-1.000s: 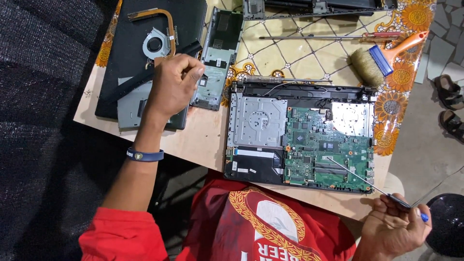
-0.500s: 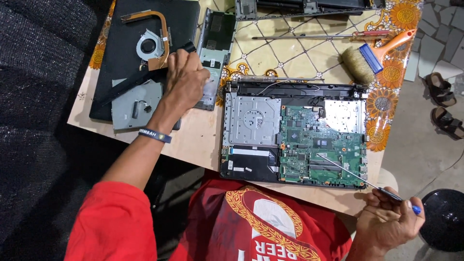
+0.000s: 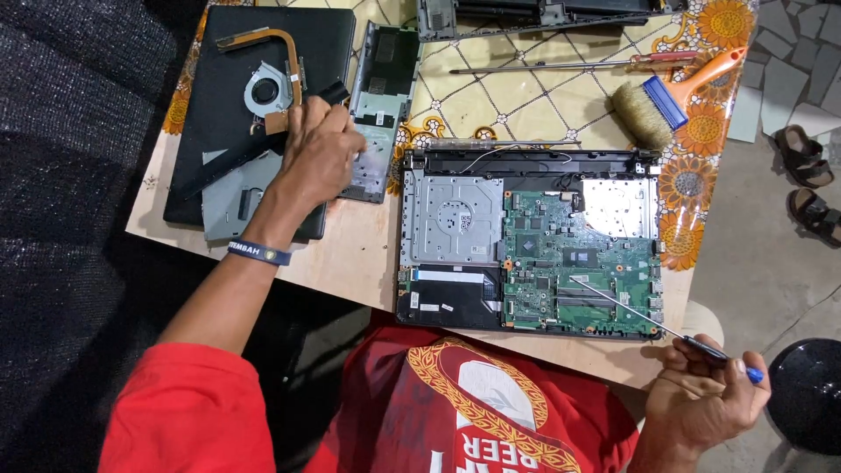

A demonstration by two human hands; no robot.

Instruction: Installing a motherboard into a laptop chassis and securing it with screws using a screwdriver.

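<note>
My left hand (image 3: 317, 159) reaches out over a black laptop lid (image 3: 210, 149). Its fingertips lie at the end of a copper heat pipe with a round cooling fan (image 3: 263, 92); its back hides the fingers' grip. My right hand (image 3: 705, 398) is at the table's near right corner, closed on a blue-tipped screwdriver (image 3: 635, 313). The long shaft points to the green motherboard (image 3: 569, 254) of an opened laptop base (image 3: 451, 215) in front of me.
A grey cover panel (image 3: 383, 96) lies next to my left hand. A brush with an orange handle (image 3: 666, 101) and a long screwdriver (image 3: 561, 66) lie at the back. Another laptop part (image 3: 526, 13) sits at the far edge. Sandals (image 3: 810, 184) and a black stool (image 3: 810, 394) are on the floor at right.
My left hand has moved farther up the lid toward the fan and heat pipe. My right hand still holds the screwdriver in about the same place.
</note>
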